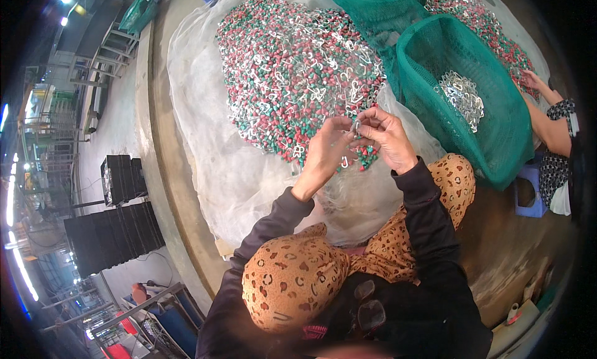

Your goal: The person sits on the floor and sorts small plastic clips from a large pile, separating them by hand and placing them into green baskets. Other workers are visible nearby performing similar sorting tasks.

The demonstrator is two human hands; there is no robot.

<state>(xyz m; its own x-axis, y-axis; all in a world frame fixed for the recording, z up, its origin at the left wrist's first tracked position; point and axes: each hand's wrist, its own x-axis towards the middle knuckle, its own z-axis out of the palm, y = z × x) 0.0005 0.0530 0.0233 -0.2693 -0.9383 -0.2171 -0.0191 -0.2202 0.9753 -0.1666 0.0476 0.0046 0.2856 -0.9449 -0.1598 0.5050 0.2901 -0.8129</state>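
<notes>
My left hand and my right hand meet over the near edge of a big pile of small red and green pieces. White and silvery hook-shaped pieces are mixed through it. A small whitish hook shows between my fingertips. The right thumb and forefinger pinch it. My left fingers are drawn together against its other side, slightly blurred, and what they grip is partly hidden. Below my hands, a loose white hook lies at the pile's edge.
White mesh sheeting lies under the pile. To the right, a green net-lined basket holds silvery hooks. Another person's hand reaches to a second pile beyond it. A blue stool stands right; a concrete ledge runs left.
</notes>
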